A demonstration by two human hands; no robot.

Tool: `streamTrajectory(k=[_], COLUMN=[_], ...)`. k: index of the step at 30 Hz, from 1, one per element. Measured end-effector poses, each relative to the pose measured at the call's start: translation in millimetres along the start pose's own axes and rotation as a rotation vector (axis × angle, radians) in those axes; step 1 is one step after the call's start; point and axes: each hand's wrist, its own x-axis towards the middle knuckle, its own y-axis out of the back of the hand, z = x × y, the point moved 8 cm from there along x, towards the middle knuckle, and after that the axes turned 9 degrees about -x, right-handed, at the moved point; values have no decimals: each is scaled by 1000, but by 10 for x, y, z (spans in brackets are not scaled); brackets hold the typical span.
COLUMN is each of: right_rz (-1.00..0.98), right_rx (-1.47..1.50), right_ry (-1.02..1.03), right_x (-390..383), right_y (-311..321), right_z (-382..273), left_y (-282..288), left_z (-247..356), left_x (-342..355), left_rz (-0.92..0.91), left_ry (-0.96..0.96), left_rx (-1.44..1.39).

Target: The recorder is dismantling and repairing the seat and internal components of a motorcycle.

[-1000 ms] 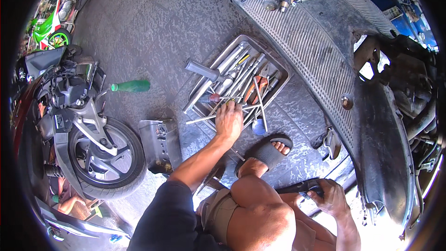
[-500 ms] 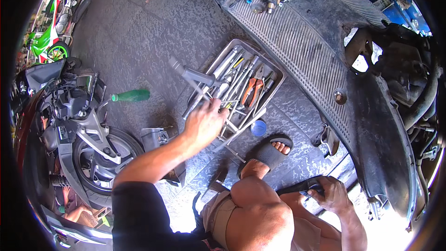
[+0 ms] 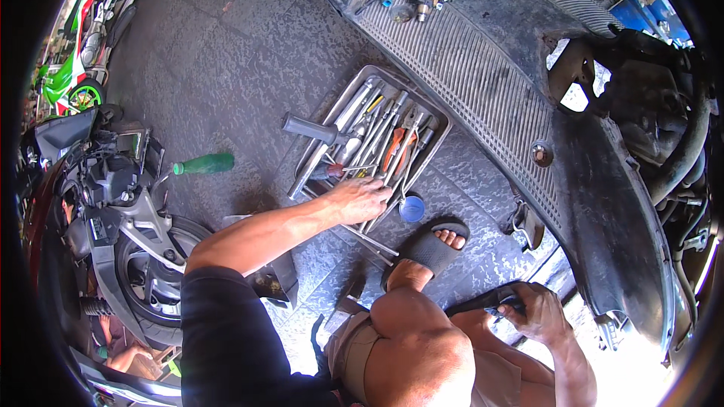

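Note:
My left hand (image 3: pixel 360 200) reaches over the near end of a metal tool tray (image 3: pixel 446 130). Its fingers, slightly bent and apart, touch long metal rods there; no firm grip shows. Close by in the tray lie orange-handled pliers (image 3: pixel 394 147), a red-handled screwdriver (image 3: pixel 329 171) and several wrenches. A grey-handled tool (image 3: pixel 309 128) rests across the tray's left edge. Beside my right leg, my right hand (image 3: pixel 541 315) is closed, fingers curled around something small and dark that I cannot make out.
A scooter's ribbed floorboard (image 3: pixel 452 68) runs along the right, small metal parts (image 3: pixel 424 6) on it. Partly dismantled scooter parts and a wheel (image 3: pixel 162 286) stand at left. A green-handled screwdriver (image 3: pixel 204 163) and a blue round cap (image 3: pixel 412 209) lie on the floor.
My left hand has moved slightly right and down among the tools. The grey-handled tool, blurred and tilted before, now lies still across the tray's edge. My right hand stays put.

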Motion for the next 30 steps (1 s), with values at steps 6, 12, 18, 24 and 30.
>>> streamTrajectory(k=[6, 12, 18, 24, 30], right_rz=[-26, -71, -55, -41, 49], right_rx=[-7, -25, -15, 28, -40], right_ry=[-21, -32, -48, -22, 76], right_x=[12, 13, 15, 52, 114], right_y=[-30, -26, 19, 49, -8], right_z=[8, -15, -53, -88, -126], left_y=[55, 41, 4, 49, 271], left_z=[-63, -102, -189, -113, 402], left_x=[-56, -43, -74, -91, -1], left_rz=[26, -4, -5, 19, 101], left_ry=[17, 47, 63, 57, 75], left_rx=[-29, -25, 4, 10, 50])
